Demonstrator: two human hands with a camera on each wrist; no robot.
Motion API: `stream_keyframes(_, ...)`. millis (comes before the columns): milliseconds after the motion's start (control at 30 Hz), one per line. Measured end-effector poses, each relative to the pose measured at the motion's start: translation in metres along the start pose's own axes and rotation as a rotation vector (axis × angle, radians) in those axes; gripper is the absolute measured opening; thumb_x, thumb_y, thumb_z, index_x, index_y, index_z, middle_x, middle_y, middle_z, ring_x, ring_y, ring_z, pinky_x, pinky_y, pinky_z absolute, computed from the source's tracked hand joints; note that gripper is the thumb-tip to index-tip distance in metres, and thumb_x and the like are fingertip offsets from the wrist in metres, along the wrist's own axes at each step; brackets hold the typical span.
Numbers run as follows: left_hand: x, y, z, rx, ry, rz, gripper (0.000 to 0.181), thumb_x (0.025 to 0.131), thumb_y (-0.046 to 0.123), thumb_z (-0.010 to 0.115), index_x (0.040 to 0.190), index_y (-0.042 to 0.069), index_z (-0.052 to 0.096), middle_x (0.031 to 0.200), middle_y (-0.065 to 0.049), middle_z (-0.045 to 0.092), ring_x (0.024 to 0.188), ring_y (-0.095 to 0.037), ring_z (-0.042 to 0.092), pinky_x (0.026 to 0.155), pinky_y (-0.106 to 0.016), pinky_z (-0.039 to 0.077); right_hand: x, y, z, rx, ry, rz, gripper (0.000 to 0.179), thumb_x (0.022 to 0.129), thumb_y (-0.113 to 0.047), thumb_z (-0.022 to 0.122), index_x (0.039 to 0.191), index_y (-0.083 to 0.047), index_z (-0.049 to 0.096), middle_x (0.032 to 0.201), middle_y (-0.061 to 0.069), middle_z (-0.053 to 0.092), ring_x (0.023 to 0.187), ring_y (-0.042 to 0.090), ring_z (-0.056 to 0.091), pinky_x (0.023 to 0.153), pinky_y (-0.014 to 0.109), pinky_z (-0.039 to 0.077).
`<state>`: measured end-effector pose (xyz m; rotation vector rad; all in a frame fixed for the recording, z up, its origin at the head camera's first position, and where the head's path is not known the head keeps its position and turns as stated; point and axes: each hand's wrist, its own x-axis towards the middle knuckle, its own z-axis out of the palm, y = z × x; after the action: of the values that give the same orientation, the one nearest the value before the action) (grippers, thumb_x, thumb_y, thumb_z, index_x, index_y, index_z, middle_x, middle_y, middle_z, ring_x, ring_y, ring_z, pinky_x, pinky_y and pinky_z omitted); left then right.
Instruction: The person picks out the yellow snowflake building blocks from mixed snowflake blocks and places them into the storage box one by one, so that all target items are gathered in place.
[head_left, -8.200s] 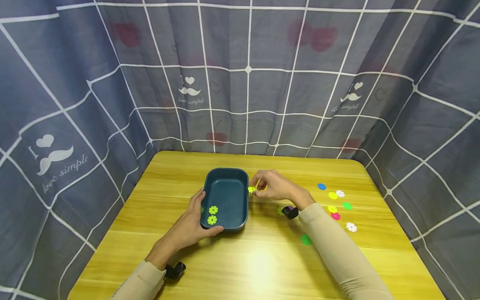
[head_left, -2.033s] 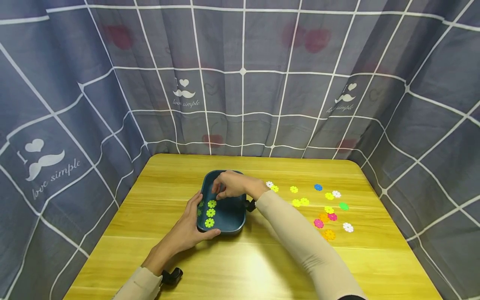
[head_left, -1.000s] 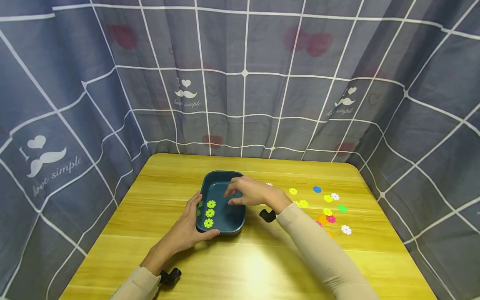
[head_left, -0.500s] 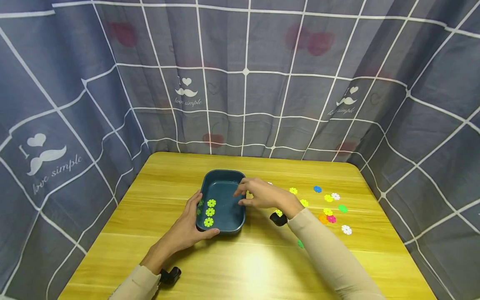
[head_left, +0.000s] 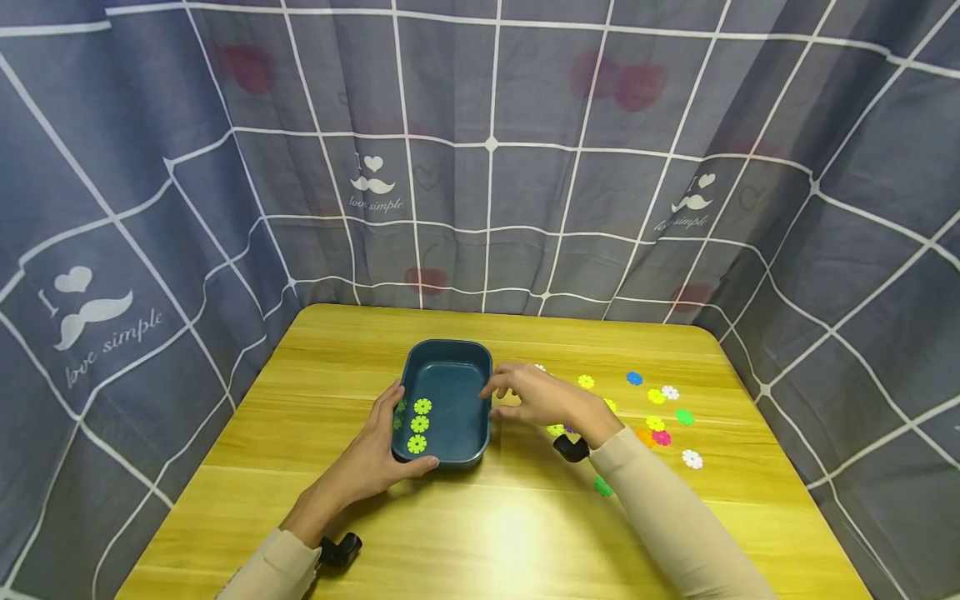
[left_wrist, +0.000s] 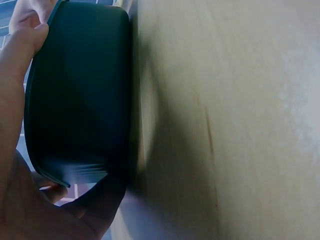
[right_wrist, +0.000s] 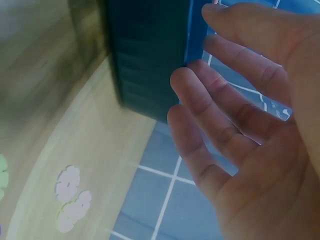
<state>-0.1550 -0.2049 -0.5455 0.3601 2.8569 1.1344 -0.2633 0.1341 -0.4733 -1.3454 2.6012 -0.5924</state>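
Observation:
A dark teal rectangular tray (head_left: 454, 402) stands on the table. Three yellow-green flower-shaped discs (head_left: 419, 424) lie in a column along its left side, faintly mirrored in the wall. My left hand (head_left: 371, 454) grips the tray's near left corner, thumb on the near rim and fingers along the left side; the left wrist view shows the tray wall (left_wrist: 82, 85) between thumb and fingers. Over the tray's right rim is my right hand (head_left: 543, 396), fingers loosely bent with nothing between them. In the right wrist view its fingers (right_wrist: 192, 100) are spread beside the tray.
Right of the tray, flower discs lie scattered on the wooden table (head_left: 510, 517): yellow (head_left: 586, 381), blue (head_left: 634, 378), white (head_left: 692, 459), green (head_left: 684, 417) and pink (head_left: 662, 437). The right forearm covers part of them. A grey checked curtain (head_left: 450, 183) surrounds the table's far edges.
Eight seconds ago my right hand pinched a yellow disc and two showed in the tray; now there are three. The right hand has drawn back rightward out of the tray. The left hand stays put.

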Motion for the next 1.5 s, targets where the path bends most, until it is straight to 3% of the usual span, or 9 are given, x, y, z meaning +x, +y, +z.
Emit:
stream_keyframes(633, 0.0, 0.001, 0.0, 0.0, 0.009, 0.007, 0.142, 0.089, 0.07, 0.094, 0.186, 0.006, 0.012, 0.196, -0.018, 0.013, 0.172, -0.052, 0.042, 0.133, -0.074, 0.044, -0.031, 0.017, 0.003, 0.008, 0.03, 0.062, 0.032, 0.111, -0.021, 0.083, 0.14, -0.008, 0.083, 0.138, 0.008, 0.078, 0.12, 0.028, 0.078, 0.104, 0.046, 0.067)
stream_keyframes(933, 0.0, 0.002, 0.001, -0.002, 0.011, 0.011, 0.142, 0.089, 0.07, 0.094, 0.186, 0.005, 0.013, 0.196, -0.018, 0.013, 0.172, -0.051, 0.042, 0.133, -0.074, 0.044, -0.047, 0.03, 0.006, 0.031, 0.056, 0.076, 0.032, 0.109, -0.018, 0.085, 0.138, -0.006, 0.083, 0.133, 0.01, 0.08, 0.11, 0.029, 0.076, 0.099, 0.048, 0.067)
stream_keyframes(1167, 0.0, 0.001, 0.001, -0.001, 0.013, 0.007, 0.142, 0.089, 0.071, 0.094, 0.186, 0.006, 0.013, 0.196, -0.018, 0.013, 0.172, -0.051, 0.042, 0.134, -0.074, 0.044, -0.06, 0.041, 0.01, 0.063, 0.05, 0.14, 0.033, 0.108, -0.019, 0.086, 0.139, -0.007, 0.083, 0.136, 0.011, 0.079, 0.108, 0.023, 0.077, 0.092, 0.035, 0.067)
stream_keyframes(1500, 0.0, 0.002, 0.001, -0.004, 0.012, 0.005, 0.142, 0.089, 0.071, 0.094, 0.186, 0.007, 0.012, 0.196, -0.017, 0.013, 0.172, -0.05, 0.043, 0.134, -0.073, 0.045, -0.078, 0.057, 0.02, 0.074, 0.037, 0.181, 0.035, 0.104, -0.024, 0.091, 0.136, -0.012, 0.084, 0.129, 0.007, 0.076, 0.103, 0.018, 0.072, 0.092, 0.032, 0.064)
